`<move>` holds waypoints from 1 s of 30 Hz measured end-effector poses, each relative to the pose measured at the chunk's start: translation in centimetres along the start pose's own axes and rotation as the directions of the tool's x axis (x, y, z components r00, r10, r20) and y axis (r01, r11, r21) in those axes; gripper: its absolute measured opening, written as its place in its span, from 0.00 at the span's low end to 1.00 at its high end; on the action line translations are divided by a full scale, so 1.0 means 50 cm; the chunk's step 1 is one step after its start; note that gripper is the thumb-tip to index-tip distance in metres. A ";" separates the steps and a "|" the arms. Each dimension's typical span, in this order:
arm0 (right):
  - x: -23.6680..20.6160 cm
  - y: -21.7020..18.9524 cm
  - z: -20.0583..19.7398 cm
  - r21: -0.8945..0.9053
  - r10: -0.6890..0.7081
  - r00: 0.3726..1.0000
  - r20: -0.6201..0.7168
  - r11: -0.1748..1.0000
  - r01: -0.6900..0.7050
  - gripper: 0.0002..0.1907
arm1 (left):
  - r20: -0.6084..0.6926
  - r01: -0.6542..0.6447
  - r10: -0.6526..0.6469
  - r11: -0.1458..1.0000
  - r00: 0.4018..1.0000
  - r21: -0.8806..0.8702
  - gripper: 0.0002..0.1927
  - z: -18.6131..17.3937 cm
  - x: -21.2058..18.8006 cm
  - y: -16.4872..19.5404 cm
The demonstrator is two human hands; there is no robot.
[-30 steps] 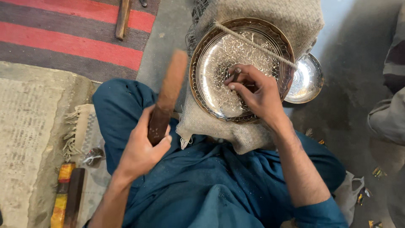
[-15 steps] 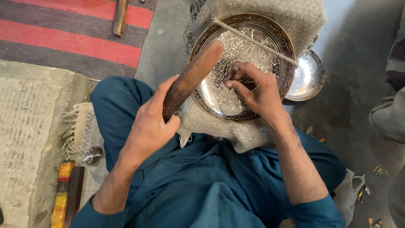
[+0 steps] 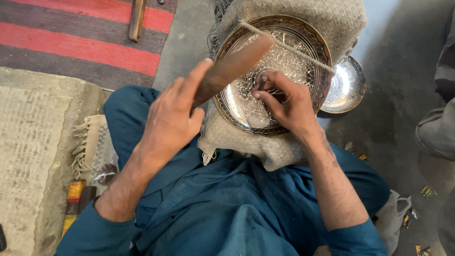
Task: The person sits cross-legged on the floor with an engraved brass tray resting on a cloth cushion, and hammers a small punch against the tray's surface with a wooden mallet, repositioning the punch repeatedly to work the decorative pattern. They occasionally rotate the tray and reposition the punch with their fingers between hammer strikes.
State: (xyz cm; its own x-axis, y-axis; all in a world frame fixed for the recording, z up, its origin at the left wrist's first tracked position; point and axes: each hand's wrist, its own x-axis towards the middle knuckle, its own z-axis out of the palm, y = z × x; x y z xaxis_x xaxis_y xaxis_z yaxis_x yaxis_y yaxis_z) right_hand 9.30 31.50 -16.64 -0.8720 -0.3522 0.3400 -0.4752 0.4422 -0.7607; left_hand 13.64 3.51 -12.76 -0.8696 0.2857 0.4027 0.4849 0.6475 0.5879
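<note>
Plate: a round metal plate (image 3: 284,71) with a brass-coloured scalloped rim and a silvery middle covered in fine raised pattern; it lies tilted on a coarse grey cloth (image 3: 332,19) over the person's lap, just in front of the blue-clad knees.
Cord: a pale cord (image 3: 303,50) runs slantwise across the plate's upper half, touching its face.
Left hand: the left hand (image 3: 173,118) is closed round the lower end of a brown wooden mallet (image 3: 234,66), thumb up along its side; the mallet's blurred head is over the plate's left part.
Right hand: the right hand (image 3: 289,104) rests on the plate's lower middle, fingers pinched shut on a thin dark punch (image 3: 261,84) that stands on the patterned metal.
Bowl: a small shiny metal bowl (image 3: 348,87) sits on the grey floor just beside the plate's right edge, partly under the cloth.
Rug: a red and dark striped rug (image 3: 71,42) lies at upper left, well apart from the plate.
</note>
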 end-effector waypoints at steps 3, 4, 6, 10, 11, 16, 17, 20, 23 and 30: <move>-0.002 0.000 -0.001 -0.006 0.031 0.999 0.015 1.000 -0.031 0.16 | 0.044 -0.045 0.034 0.955 0.998 0.292 0.44 0.002 0.006 -0.001; -0.003 0.001 0.000 -0.017 0.051 0.998 0.023 0.999 -0.050 0.16 | 0.034 -0.055 0.047 0.954 0.998 0.294 0.44 0.003 0.005 -0.001; -0.004 0.001 0.000 -0.041 0.048 0.999 0.016 0.998 -0.047 0.13 | 0.017 -0.079 0.078 0.952 0.997 0.295 0.44 0.007 0.005 -0.001; -0.003 0.003 -0.003 0.020 0.033 0.999 0.025 0.999 -0.034 0.19 | 0.013 -0.036 0.034 0.954 0.999 0.298 0.44 0.013 0.005 -0.001; -0.002 0.003 -0.003 -0.010 0.018 0.999 0.032 1.000 -0.018 0.16 | 0.012 -0.048 0.047 0.943 0.999 0.331 0.43 0.015 0.006 -0.001; 0.002 0.002 -0.007 -0.012 0.050 0.997 0.058 0.999 -0.049 0.18 | -0.012 -0.042 0.046 0.974 0.999 0.220 0.44 0.015 0.012 -0.005; 0.002 0.000 -0.008 -0.018 0.026 0.998 0.059 1.000 -0.025 0.15 | 0.001 -0.047 0.050 0.951 0.999 0.306 0.43 0.016 0.013 -0.005; 0.006 -0.002 -0.010 -0.021 0.003 0.998 0.068 1.000 -0.001 0.13 | -0.019 -0.026 0.032 0.972 0.999 0.232 0.44 0.018 0.015 -0.009; 0.008 -0.006 -0.013 -0.017 0.042 0.996 0.078 0.999 -0.041 0.15 | -0.005 -0.048 0.052 0.958 0.999 0.284 0.44 0.021 0.017 -0.014; 0.008 -0.011 -0.018 -0.007 0.021 0.996 0.082 1.000 -0.021 0.12 | 0.021 -0.062 0.058 0.928 0.998 0.367 0.43 0.024 0.015 -0.021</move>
State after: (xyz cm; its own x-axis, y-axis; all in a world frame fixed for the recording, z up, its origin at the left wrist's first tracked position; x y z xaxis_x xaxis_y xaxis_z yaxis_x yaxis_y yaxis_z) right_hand 9.09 31.88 -15.59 -0.8694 -0.4092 0.2770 -0.4577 0.4556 -0.7635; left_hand 12.36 3.90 -13.90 -0.8415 0.3381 0.4213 0.4702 0.8425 0.2631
